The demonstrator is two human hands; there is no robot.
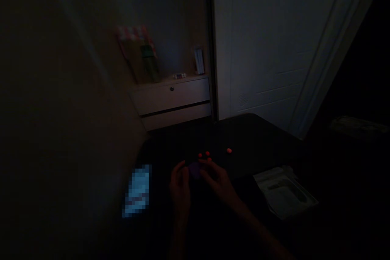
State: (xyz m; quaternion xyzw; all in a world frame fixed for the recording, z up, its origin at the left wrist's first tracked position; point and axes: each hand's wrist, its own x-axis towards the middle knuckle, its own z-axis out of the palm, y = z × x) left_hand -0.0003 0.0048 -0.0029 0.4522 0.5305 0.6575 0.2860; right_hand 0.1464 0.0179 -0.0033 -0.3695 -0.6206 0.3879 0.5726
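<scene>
In the dim head view a rounded purple lump (pixel 194 170) sits between my two hands, low over the dark table. My right hand (pixel 217 176) has its thumb and fingertips closed around the lump's right side. On the other side, my left hand (pixel 180 180) is right beside the lump, its fingers curved and parted from the thumb. Whether it touches the lump is hard to see. Just past the hands lie small red balls (pixel 207 153), one partly behind my right fingers. A larger, paler red-orange ball (pixel 229 150) rests farther right.
A bright pixelated screen-like patch (pixel 137 191) is at the left table edge. A pale flat packet or sheet (pixel 284 191) lies at right. Behind the dark table (pixel 250 134) stand white drawers (pixel 176 97), a shelf with upright books (pixel 199 61), and a white door (pixel 262 40).
</scene>
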